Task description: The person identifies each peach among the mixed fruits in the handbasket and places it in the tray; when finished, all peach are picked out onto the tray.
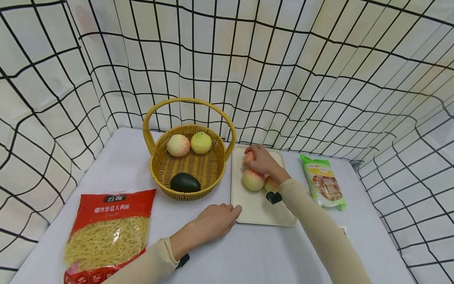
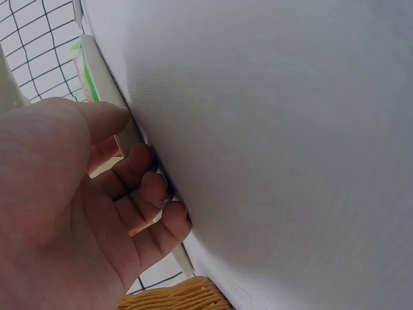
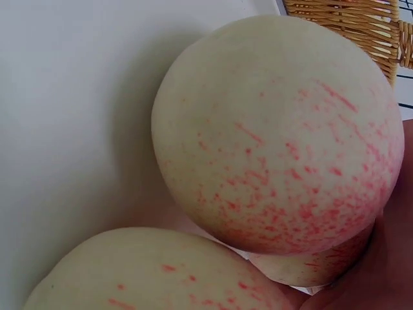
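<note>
My right hand (image 1: 262, 159) grips a red-speckled peach (image 1: 249, 156) over the far half of a cream tray (image 1: 262, 213). Two more peaches lie close beneath that wrist, a pale round one (image 1: 253, 180) and one partly covered by the sleeve (image 1: 271, 184). In the right wrist view a big peach (image 3: 277, 135) fills the middle, with part of the hand at the right edge. At the tray's near left corner is my left hand (image 1: 216, 221). Its thumb (image 2: 106, 119) lies against the tray rim (image 2: 103, 77) from outside, while the index finger reaches over it; the other fingers curl beside it.
A wicker basket (image 1: 221, 173) with a tall handle holds a peach (image 1: 178, 145), a yellow-green fruit (image 1: 201, 142) and a dark avocado (image 1: 185, 182). Left of it lies a red pasta bag (image 1: 110, 232); a green packet (image 1: 324, 181) is right of the tray. Black netting (image 1: 255, 75) surrounds the table.
</note>
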Demonstrator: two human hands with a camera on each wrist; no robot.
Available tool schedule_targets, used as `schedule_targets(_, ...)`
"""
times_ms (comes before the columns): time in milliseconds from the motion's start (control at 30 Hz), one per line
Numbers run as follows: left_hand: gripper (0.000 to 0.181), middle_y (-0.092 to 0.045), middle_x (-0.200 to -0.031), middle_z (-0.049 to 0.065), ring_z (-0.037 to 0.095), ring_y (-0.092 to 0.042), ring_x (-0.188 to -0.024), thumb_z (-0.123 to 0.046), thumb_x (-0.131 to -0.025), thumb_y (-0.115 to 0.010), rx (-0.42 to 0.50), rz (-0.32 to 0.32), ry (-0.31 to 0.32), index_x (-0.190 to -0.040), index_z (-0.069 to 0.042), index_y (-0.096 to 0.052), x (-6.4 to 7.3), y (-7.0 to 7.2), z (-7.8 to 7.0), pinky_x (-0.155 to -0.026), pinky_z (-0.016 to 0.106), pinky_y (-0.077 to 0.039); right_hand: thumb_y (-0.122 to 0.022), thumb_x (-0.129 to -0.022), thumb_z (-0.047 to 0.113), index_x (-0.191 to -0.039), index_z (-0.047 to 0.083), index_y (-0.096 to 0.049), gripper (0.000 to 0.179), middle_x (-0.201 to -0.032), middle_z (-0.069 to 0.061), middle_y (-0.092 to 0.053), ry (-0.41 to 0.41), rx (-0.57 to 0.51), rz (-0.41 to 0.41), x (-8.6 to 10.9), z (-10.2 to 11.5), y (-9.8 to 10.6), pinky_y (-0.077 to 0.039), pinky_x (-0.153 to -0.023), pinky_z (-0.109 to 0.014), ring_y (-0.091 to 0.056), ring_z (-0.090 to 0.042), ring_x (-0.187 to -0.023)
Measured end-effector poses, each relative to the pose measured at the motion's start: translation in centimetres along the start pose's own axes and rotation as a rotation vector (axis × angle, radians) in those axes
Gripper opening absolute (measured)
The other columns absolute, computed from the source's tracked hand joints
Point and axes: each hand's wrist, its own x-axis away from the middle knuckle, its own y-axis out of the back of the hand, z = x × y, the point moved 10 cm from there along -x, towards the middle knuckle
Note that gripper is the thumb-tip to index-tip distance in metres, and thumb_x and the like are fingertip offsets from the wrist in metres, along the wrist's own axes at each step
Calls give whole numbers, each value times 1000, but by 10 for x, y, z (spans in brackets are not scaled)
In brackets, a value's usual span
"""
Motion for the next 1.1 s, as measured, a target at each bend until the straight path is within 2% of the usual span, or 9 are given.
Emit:
schedule_targets(200,15,-64,-84,1,22,-64,-71,-22,-105,-65,11,20,14,-109,-14,-53,-1,-2,2,-55,32,-45,-67,-96,39,-145,12,-55,57,-156,-22,-46,-5,-15,5,1,-2,3,-43,-118,-58,-52,-39,-140)
schedule_targets(467,15,-65,-84,2,22,-65,-72,-21,-105,-66,15,12,10,-108,-13,-54,0,1,0,-55,33,-45,-70,-96,41,-149,15,-53,62,-159,-18,-47,-14,-24,6,-1,-2,1,-45,-117,-55,-54,-36,-140)
schedule_targets(600,14,-65,-85,2,22,-64,-71,-21,-105,-65,25,19,13,-109,-14,-54,0,1,0,-54,32,-45,-70,-97,42,-151,14,-51,64,-160,-17,-48,-5,-24,2,-1,0,2,-43,-120,-55,-51,-36,-144)
schedule_targets(833,14,-65,-85,2,21,-64,-71,-21,-105,-66,15,22,12,-109,-14,-54,0,1,-1,-55,31,-45,-60,-104,41,-152,8,-51,59,-155,-22,-54,48,-28,-69,2,5,14,-41,-121,-56,-51,-40,-146)
schedule_targets(1100,14,-65,-85,2,21,-64,-71,-22,-105,-65,20,23,12,-109,-14,-54,0,0,0,-55,31,-44,-63,-106,36,-149,11,-52,51,-155,-22,-53,61,-68,-104,7,8,22,-41,-122,-57,-50,-41,-147)
